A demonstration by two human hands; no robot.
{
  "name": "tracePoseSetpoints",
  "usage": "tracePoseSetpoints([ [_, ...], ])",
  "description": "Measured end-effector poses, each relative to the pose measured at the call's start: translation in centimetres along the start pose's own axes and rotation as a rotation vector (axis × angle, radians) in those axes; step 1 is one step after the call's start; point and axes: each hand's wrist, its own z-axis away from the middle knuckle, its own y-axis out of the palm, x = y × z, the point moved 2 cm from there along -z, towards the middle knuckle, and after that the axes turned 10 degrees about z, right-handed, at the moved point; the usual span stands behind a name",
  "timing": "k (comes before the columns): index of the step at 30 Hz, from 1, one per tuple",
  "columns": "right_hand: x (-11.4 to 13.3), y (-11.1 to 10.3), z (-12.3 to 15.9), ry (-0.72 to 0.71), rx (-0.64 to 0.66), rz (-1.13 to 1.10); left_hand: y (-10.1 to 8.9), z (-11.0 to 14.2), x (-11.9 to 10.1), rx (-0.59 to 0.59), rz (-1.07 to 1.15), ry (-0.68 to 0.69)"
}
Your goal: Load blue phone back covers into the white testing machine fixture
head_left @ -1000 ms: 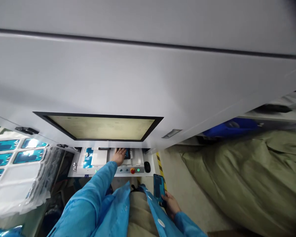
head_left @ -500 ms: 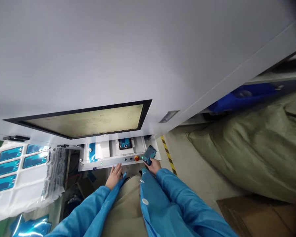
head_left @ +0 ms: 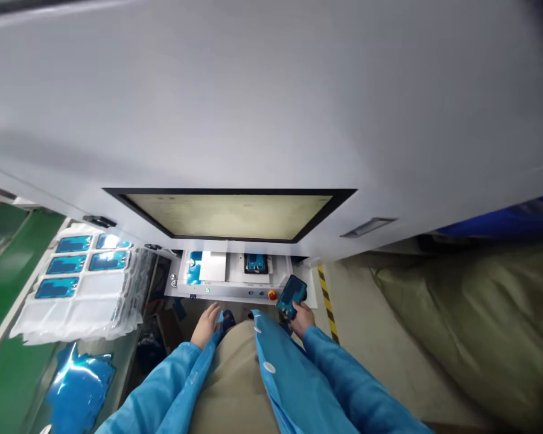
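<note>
While its fingers curled around the lower end of a dark rectangular phone-shaped panel with a teal-blue face (head_left: 291, 295), the right hand (head_left: 302, 317) held the piece tilted just in front of the right end of the white machine shelf (head_left: 235, 292), beside the round red button (head_left: 272, 295) on the shelf's front edge. The left hand (head_left: 207, 323) hung lower, near the person's lap, its fingers loosely spread and gripping nothing, resting against the open front of the bright blue work coat (head_left: 280, 386). Both wrists disappeared into the coat's blue sleeves.

On the shelf behind the hands, a second teal-faced panel (head_left: 256, 263) sat in a dark square fixture, just right of a plain white sheet (head_left: 213, 267) and a blue-printed film (head_left: 193, 268) at the shelf's left end. Above the shelf, a wide black-framed window with a pale yellowish pane (head_left: 233, 214) was set in the grey machine housing (head_left: 262, 108).

To the left, a stack of clear plastic trays (head_left: 79, 295) carried several blue films in its far pockets and lay on a green bench (head_left: 4, 337); a loose shiny blue film (head_left: 79, 389) rested below it. To the right, a large olive-green cloth cover (head_left: 470, 325) was heaped over the floor, past a strip of yellow-and-black hazard tape (head_left: 326, 298).
</note>
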Motion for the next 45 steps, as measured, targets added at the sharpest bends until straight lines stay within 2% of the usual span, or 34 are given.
tracePoseSetpoints([
  [2,0.6,0.5,2.1,-0.018,0.086,0.059,-0.3,0.0,-1.2,-0.006,0.195,-0.041],
  [4,1.4,2.0,4.0,-0.047,0.177,0.136,-0.4,0.0,-2.8,-0.001,0.416,-0.079],
  [6,2.3,4.7,5.7,-0.090,0.286,0.227,-0.5,0.0,-4.9,-0.003,0.642,-0.099],
  [9,3.2,10.6,8.5,-0.155,0.492,0.376,-1.0,0.2,-8.3,-0.072,0.934,-0.096],
  [13,4.1,18.1,14.2,-0.215,0.765,0.563,-3.9,2.0,-11.4,-0.269,1.160,-0.032],
  [16,5.6,20.9,19.4,-0.225,0.950,0.676,-7.2,5.4,-12.2,-0.405,1.254,0.014],
  [19,8.1,21.8,23.9,-0.268,1.210,0.845,-10.3,9.8,-12.8,-0.441,1.461,0.034],
  [21,10.1,22.3,25.9,-0.410,1.261,1.014,-11.9,12.7,-13.1,-0.453,1.647,0.030],
  [23,12.1,23.3,27.7,-0.728,1.198,1.155,-13.2,15.2,-13.4,-0.484,1.780,0.016],
  [25,13.7,24.6,29.9,-1.149,1.180,1.202,-14.0,17.2,-13.5,-0.519,1.845,0.022],
  [26,14.2,25.3,31.2,-1.336,1.237,1.196,-14.3,18.0,-13.5,-0.531,1.861,0.037],
  [28,14.5,26.7,33.9,-1.571,1.490,1.168,-14.6,19.3,-13.6,-0.555,1.873,0.085],
  [31,13.9,28.1,37.2,-1.656,1.884,1.262,-14.8,20.5,-13.7,-0.587,1.864,0.137],
  [33,13.2,28.7,38.4,-1.685,2.003,1.389,-14.9,21.0,-13.9,-0.590,1.849,0.158],
  [37,12.0,29.1,39.1,-1.753,2.114,1.572,-15.0,21.4,-14.5,-0.589,1.808,0.193],
  [45,11.2,28.9,38.4,-1.805,2.189,1.754,-14.0,20.9,-14.6,-0.584,1.766,0.132],
])
